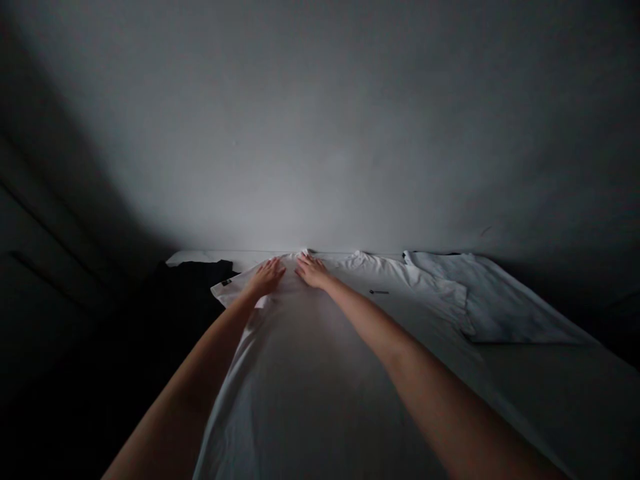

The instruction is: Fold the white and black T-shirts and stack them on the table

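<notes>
Left hand [267, 278], right hand [313, 271] flat, open on white T-shirt [300, 373] — pale surface [540, 380]; grey wall [320, 133] behind.

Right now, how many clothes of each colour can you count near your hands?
White: 2 (the T-shirt under the left hand and right hand, the second T-shirt beside it)
Pale grey: 1 (the folded shirt)
Black: 1 (the garment)
Total: 4
</notes>
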The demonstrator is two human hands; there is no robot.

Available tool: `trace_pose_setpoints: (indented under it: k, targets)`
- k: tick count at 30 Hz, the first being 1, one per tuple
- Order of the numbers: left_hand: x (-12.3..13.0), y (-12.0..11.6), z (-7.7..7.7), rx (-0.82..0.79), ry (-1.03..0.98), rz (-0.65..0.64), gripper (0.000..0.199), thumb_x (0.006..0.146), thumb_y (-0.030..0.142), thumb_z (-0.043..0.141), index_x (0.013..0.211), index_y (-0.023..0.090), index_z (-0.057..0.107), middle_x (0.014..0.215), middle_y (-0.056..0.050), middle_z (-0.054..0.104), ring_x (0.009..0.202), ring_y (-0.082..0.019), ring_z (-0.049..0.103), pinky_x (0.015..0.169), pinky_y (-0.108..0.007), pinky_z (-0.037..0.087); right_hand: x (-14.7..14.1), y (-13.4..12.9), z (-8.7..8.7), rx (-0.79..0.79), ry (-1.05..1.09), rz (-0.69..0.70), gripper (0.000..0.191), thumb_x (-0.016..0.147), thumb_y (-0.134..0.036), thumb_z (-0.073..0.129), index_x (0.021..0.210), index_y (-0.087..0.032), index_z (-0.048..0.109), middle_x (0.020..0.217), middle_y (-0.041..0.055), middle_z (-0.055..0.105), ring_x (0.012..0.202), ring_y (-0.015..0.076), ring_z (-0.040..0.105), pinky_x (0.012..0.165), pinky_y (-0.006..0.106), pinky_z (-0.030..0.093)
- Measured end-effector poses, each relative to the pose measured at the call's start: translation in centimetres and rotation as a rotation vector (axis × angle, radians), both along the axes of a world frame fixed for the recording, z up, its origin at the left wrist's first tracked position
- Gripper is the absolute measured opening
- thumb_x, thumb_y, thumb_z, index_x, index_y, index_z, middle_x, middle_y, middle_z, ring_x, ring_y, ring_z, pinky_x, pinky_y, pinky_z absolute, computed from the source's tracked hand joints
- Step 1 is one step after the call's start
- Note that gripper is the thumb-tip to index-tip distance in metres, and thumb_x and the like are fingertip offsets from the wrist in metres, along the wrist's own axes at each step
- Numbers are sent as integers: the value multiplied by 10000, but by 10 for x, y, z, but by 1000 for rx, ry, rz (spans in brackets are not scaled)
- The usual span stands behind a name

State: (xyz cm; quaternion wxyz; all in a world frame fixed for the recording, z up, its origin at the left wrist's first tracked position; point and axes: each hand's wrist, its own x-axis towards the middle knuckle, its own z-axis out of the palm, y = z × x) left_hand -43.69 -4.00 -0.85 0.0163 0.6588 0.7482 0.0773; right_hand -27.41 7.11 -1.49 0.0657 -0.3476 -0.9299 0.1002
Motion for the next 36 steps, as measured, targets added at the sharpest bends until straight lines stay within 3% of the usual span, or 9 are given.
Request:
trace_pose_setpoints:
  k: [3, 6, 10, 12, 17, 21, 24, 31, 36]
  targets:
    - [-33, 2, -9, -87, 25, 28, 535, 988, 255, 305, 1517, 261, 380, 1614, -99, 309, 1489, -301, 256, 1165, -530, 254, 20, 9, -6, -38, -88, -39, 596, 1020, -488, 320, 1567, -254, 279, 1654, 64, 160, 1519, 266, 156, 1215, 485, 149]
    - [-46, 6, -7, -136, 37, 111, 551, 1009, 363, 251, 1556, 307, 288, 1632, -81, 268, 1489, -326, 247, 1148, -567, 256, 26, 12, -10, -28, -53, -41, 592, 1021, -505, 300, 1563, -266, 287, 1656, 62, 153, 1523, 258, 135, 1220, 487, 121]
    - [-13, 30, 2, -181, 102, 291, 611, 989, 484, 276, 1557, 258, 301, 1628, -142, 253, 1474, -401, 248, 1134, -622, 230, 27, 13, -10, -27, 18, -38, 616, 1021, -509, 306, 1567, -223, 273, 1652, 98, 153, 1522, 253, 145, 1218, 490, 125]
    - [14, 44, 3, -146, 126, 280, 669, 979, 507, 301, 1557, 171, 300, 1628, -181, 225, 1492, -394, 194, 1164, -590, 186, 37, 18, -7, 6, 61, -70, 621, 1025, -496, 308, 1565, -190, 272, 1648, 119, 168, 1519, 247, 164, 1217, 480, 135]
    - [55, 59, -5, -72, 77, 114, 642, 1005, 465, 242, 1563, 147, 269, 1631, -145, 238, 1508, -320, 185, 1192, -535, 162, 114, 51, -3, 107, 22, -309, 573, 1033, -441, 310, 1524, -151, 365, 1629, 146, 235, 1504, 276, 209, 1208, 490, 153]
    - [49, 57, -10, -74, 62, 144, 624, 1011, 478, 201, 1574, 213, 246, 1648, -90, 207, 1513, -314, 165, 1189, -550, 162, 190, 84, -8, 28, -134, -306, 551, 1034, -426, 308, 1558, -257, 297, 1636, 65, 244, 1504, 241, 218, 1204, 474, 193]
    - [39, 56, -10, -83, 87, 171, 622, 1009, 487, 197, 1576, 233, 240, 1652, -78, 197, 1513, -301, 173, 1195, -507, 167, 222, 98, -11, 40, -145, -344, 549, 1037, -410, 273, 1566, -264, 277, 1638, 49, 237, 1500, 233, 232, 1209, 444, 197]
    - [43, 60, -4, -21, 195, 257, 544, 994, 381, 297, 1493, 202, 420, 1571, -133, 384, 1437, -332, 346, 1142, -507, 264, 213, 100, -8, 18, -128, -399, 581, 1024, -477, 296, 1560, -250, 301, 1643, 83, 215, 1499, 282, 228, 1204, 489, 180]
    - [115, 92, 12, 121, 98, 184, 421, 988, 314, 336, 1265, 161, 614, 1246, -142, 669, 1157, -293, 593, 1017, -436, 404, 204, 95, -10, 15, -111, -443, 570, 1024, -530, 277, 1555, -324, 294, 1652, 72, 190, 1512, 284, 181, 1203, 499, 129]
